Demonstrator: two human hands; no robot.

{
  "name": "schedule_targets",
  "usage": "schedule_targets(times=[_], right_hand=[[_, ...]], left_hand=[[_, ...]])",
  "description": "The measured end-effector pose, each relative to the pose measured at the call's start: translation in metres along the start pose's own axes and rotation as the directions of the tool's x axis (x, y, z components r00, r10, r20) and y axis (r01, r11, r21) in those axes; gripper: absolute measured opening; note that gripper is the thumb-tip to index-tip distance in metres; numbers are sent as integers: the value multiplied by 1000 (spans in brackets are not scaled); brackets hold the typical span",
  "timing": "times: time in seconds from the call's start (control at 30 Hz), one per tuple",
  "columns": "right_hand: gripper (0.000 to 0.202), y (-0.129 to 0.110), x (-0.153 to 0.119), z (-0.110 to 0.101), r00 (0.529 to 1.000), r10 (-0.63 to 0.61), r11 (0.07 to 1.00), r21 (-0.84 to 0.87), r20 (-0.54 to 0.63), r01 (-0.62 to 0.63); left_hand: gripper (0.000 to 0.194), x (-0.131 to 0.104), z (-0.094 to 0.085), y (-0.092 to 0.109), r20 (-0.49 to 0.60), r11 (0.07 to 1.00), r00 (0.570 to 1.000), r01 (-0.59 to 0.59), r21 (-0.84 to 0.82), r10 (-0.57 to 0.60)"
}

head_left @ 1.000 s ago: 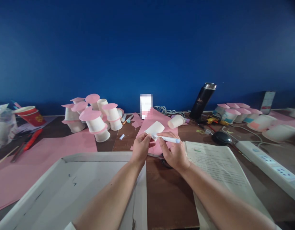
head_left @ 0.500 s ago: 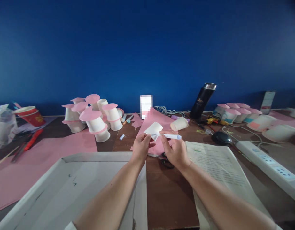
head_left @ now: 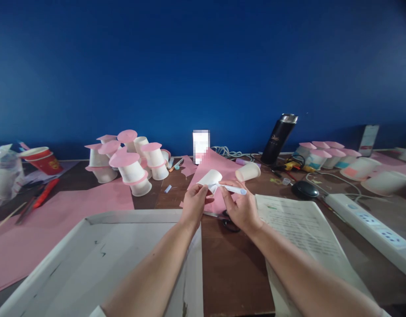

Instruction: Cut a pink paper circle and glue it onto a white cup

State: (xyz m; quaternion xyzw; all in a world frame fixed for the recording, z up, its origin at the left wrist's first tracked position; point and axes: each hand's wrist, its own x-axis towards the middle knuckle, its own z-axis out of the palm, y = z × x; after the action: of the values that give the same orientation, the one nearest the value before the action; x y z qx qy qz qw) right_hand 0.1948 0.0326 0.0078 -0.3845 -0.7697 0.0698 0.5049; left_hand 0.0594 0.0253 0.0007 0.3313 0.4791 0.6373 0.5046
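Observation:
My left hand (head_left: 195,202) pinches the near edge of a white paper cup (head_left: 210,178), which lies tilted on its side in the air over pink paper (head_left: 214,163). My right hand (head_left: 241,207) is closed on a white pen (head_left: 234,189) with a pale violet end; its tip end is at the cup's near side, close to my left fingers. Another white cup (head_left: 248,171) lies on its side just beyond my right hand. Dark-handled scissors (head_left: 229,225) lie partly hidden under my right hand.
Stacked cups with pink discs (head_left: 125,168) stand at the left, near a red cup (head_left: 43,159). A white tray (head_left: 123,251) is in front. At right are a black bottle (head_left: 278,139), a mouse (head_left: 305,189), a power strip (head_left: 371,226) and a printed sheet (head_left: 298,229).
The outer end of the pen has dipped slightly down and left. The held cup has shifted a little, and the lying cup has moved slightly right. Both hands keep their hold.

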Motion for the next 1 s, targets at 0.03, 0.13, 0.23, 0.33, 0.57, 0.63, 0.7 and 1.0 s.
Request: schedule_targets(times=[0.03, 0.13, 0.23, 0.33, 0.57, 0.63, 0.7, 1.0], right_hand=[[15, 0, 0, 0, 1000, 2, 1000, -2, 0, -2], [15, 1, 1, 0, 1000, 12, 1000, 2, 0, -12], [15, 1, 1, 0, 1000, 21, 1000, 21, 12, -21], [16, 1, 0, 0, 999, 34, 998, 48, 28, -35], [16, -2, -1, 0, 997, 54, 992, 113, 56, -60], [15, -2, -1, 0, 997, 51, 992, 110, 55, -56], [15, -2, 0, -1, 997, 50, 993, 106, 56, -56], [17, -1, 0, -1, 998, 43, 995, 84, 46, -47]], left_hand=[[24, 0, 0, 0, 0, 1000, 1000, -3, -4, 3], [25, -1, 0, 0, -6, 1000, 1000, 0, 0, 0], [24, -2, 0, 2, -5, 1000, 1000, 9, 21, -9], [23, -3, 1, 3, -10, 999, 1000, 12, 37, -12], [23, -2, 0, 2, 8, 999, 1000, 3, 35, -3], [23, -1, 0, 1, 19, 999, 1000, -2, 35, 2], [24, -2, 0, 1, 27, 999, 1000, -4, 32, 3], [22, -3, 0, 2, 2, 1000, 1000, 7, 18, -7]])
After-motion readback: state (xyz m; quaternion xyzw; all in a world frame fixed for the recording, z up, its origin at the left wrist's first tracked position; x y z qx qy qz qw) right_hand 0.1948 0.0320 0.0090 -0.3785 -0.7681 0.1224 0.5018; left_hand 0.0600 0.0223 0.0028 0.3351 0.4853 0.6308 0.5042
